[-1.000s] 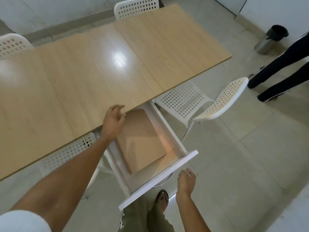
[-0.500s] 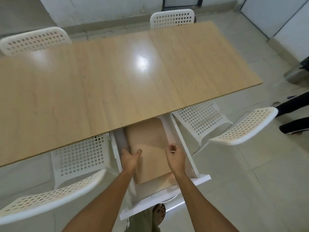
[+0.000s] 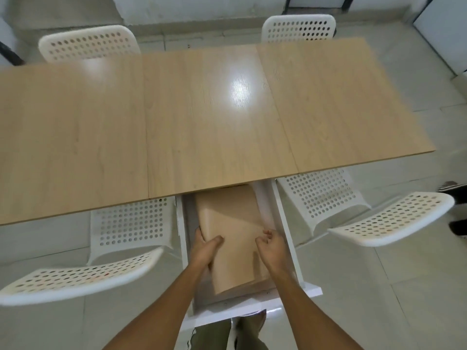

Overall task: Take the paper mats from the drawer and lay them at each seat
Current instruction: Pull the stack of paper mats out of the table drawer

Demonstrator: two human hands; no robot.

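Observation:
A stack of tan paper mats (image 3: pixel 235 231) lies in the white drawer (image 3: pixel 285 223), which is pulled out from under the wooden table (image 3: pixel 177 117). My left hand (image 3: pixel 204 246) grips the stack's left edge, thumb on top and fingers underneath, and that side is lifted. My right hand (image 3: pixel 271 245) rests on the stack's right side with curled fingers. The far end of the mats is hidden under the table edge.
Two white perforated chairs stand on my side, one left (image 3: pixel 83 274) and one right (image 3: pixel 389 218) of the drawer. Two more chairs (image 3: pixel 88 44) (image 3: pixel 299 27) stand at the far side. A person's dark shoes (image 3: pixel 457 210) show at the right edge.
Both hands went from outside the drawer onto the mats. My left hand has closed on the stack's left edge and raised it. The view has swung to face the table squarely.

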